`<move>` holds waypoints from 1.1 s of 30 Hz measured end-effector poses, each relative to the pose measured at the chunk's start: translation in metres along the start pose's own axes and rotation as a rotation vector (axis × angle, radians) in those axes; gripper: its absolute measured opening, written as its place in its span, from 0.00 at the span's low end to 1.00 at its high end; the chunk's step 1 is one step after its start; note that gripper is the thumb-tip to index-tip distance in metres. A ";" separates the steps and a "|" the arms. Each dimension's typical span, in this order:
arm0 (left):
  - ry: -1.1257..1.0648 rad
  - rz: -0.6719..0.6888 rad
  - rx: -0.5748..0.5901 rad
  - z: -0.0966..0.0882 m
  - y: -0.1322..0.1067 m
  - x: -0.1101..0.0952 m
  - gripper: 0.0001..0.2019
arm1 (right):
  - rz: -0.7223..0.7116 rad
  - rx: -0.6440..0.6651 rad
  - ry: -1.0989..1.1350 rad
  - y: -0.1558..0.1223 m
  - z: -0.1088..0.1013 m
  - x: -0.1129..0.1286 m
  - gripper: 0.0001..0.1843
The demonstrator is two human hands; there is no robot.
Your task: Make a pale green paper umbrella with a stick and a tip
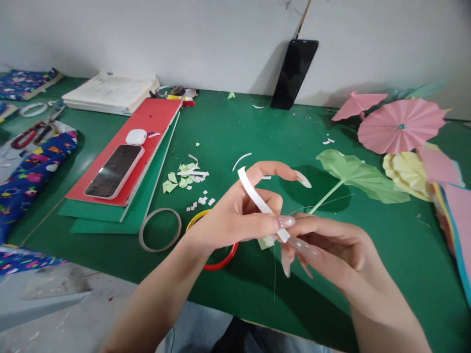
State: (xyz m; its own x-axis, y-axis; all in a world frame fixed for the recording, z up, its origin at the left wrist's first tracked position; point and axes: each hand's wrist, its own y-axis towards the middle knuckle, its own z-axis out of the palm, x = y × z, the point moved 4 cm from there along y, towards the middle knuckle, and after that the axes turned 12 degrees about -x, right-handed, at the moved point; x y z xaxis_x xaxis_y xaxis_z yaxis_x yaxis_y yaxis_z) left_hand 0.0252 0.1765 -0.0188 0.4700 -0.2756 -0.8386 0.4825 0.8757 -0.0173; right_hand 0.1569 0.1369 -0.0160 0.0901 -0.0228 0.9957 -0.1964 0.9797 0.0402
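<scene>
My left hand (243,211) is closed, its thumb pressing a narrow white strip (254,195) that curls upward across its fingers. The index finger arches out above. Close against it, my right hand (327,250) is closed too, with thumb and fingertips meeting at the strip's lower end. A light green paper leaf (368,179) spreads above the table, and its thin stem (327,196) runs down behind my right fingers. A small pale green piece (265,243) shows below the left thumb. Fine hair-like threads stick out near the fingers; what they attach to is hidden.
Tape rolls (160,230) and a red ring (222,262) lie by my left wrist, near paper scraps (184,179). A pink-cased phone (115,170) rests on a red board (147,127). Another phone (295,73) leans on the wall. Pink paper umbrellas (401,125) stand right.
</scene>
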 end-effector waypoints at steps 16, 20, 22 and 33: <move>0.015 0.007 0.042 0.000 -0.001 -0.001 0.16 | -0.048 -0.014 -0.043 0.001 0.000 0.001 0.09; 0.044 0.020 0.027 0.002 -0.001 -0.002 0.16 | -0.072 -0.011 -0.067 0.001 0.000 0.003 0.12; 0.098 0.036 0.013 0.003 0.000 -0.001 0.16 | -0.097 -0.024 -0.082 0.001 0.000 0.004 0.12; 1.175 1.139 -0.611 0.003 -0.023 -0.047 0.07 | -0.199 -0.223 -0.302 0.004 -0.005 0.007 0.09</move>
State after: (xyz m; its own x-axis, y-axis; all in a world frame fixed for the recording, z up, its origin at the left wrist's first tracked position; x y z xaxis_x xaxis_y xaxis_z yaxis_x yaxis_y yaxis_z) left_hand -0.0060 0.1677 0.0225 -0.5258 0.6976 -0.4866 -0.1335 0.4973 0.8572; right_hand 0.1622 0.1413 -0.0088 -0.1918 -0.2406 0.9515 0.0152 0.9686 0.2480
